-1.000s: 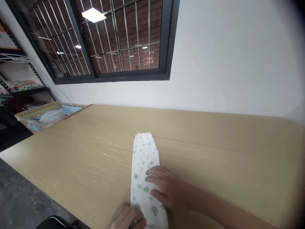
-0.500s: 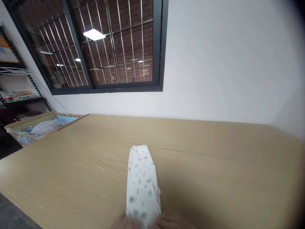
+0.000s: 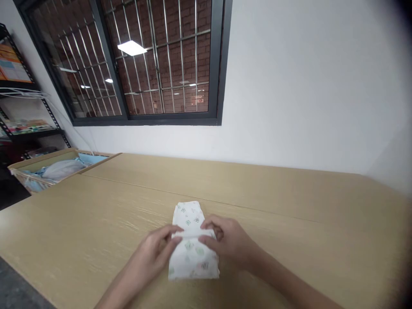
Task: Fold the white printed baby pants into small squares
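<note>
A folded white cloth garment with a small green animal print lies flat on the light wood table, now a short, layered bundle. My left hand pinches the near side of its fold from the left. My right hand holds the same fold from the right, with its fingertips on top of the cloth. The two hands nearly meet at the middle of the fold. The cloth's far end shows beyond them.
At the table's far left corner stands a box-like basket holding blue and white cloth. Metal shelves with papers stand behind it. The table's far side meets a white wall with a barred window.
The long cloth strip is now folded over into a much shorter bundle. Both hands have moved up onto its fold. The head view has turned and levelled slightly.
</note>
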Available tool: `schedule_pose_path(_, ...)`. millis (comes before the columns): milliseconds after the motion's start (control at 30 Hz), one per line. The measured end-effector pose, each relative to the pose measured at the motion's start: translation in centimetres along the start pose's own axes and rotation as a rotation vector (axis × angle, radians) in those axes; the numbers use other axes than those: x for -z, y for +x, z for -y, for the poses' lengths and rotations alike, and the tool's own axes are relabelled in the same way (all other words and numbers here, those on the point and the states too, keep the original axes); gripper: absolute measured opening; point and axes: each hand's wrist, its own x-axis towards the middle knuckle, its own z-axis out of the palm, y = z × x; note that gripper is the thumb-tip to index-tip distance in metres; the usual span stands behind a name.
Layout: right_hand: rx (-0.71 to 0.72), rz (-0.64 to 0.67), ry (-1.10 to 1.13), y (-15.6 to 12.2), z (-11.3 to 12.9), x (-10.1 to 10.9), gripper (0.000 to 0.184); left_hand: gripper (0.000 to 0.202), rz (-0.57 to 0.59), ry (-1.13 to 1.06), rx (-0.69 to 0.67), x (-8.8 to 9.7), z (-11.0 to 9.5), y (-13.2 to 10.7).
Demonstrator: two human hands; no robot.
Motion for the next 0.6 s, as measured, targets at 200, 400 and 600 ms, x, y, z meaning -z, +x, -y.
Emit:
schedule_pose_path(200, 0.048, -0.095, -0.113, 8.7, -4.7, -0.8, 0.022, 0.028, -0.038, 0.196, 0.043, -2.7, 4.8, 8.2)
schedule_pose_path(400, 0.051, -0.116, -0.208, 12.6, -8.8, -2.9, 0.024, 0.026, -0.057, 0.352, 0.114, -5.0, 7.5, 11.5)
schedule_pose_path(600, 0.2, -0.142, -0.251, 9.7, -6.0, -3.7, 0.043, 0.03, -0.004, 0.472, 0.007, -7.3, 2.8, 4.4)
